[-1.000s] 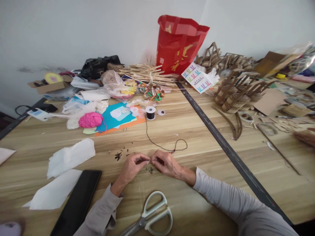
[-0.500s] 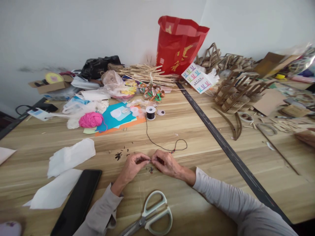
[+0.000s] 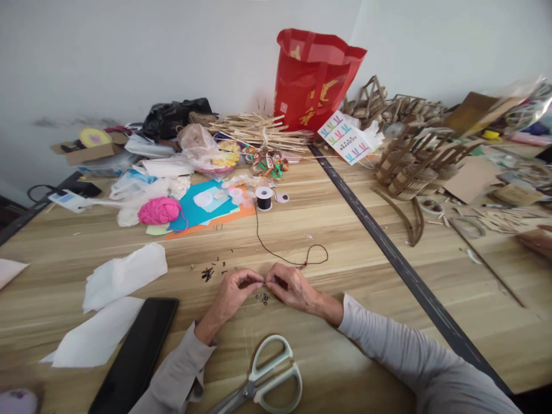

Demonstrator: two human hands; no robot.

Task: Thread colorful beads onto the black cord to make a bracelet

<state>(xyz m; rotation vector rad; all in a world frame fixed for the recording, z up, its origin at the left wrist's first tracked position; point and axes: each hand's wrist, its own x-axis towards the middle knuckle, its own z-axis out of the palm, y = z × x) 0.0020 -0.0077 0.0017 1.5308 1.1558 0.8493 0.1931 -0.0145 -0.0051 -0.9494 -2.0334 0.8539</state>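
My left hand [image 3: 233,295] and my right hand [image 3: 295,288] meet over the table, thumb and forefinger of each pinched together. Black cord [image 3: 276,254] runs from a white spool [image 3: 264,198], loops round and passes under my right fingers. Several small coloured beads [image 3: 303,265] are strung on it beside that hand. What my left fingertips pinch is tiny, and I cannot make it out. Just below lie several loose beads [image 3: 264,299]. Short black pieces [image 3: 207,273] are scattered left of my left hand.
White-handled scissors [image 3: 263,379] lie in front of me. A black phone-like slab [image 3: 133,356] and white paper [image 3: 125,276] are at the left. Pink yarn [image 3: 159,211], a red bag [image 3: 317,80] and small woven baskets [image 3: 414,172] stand further back.
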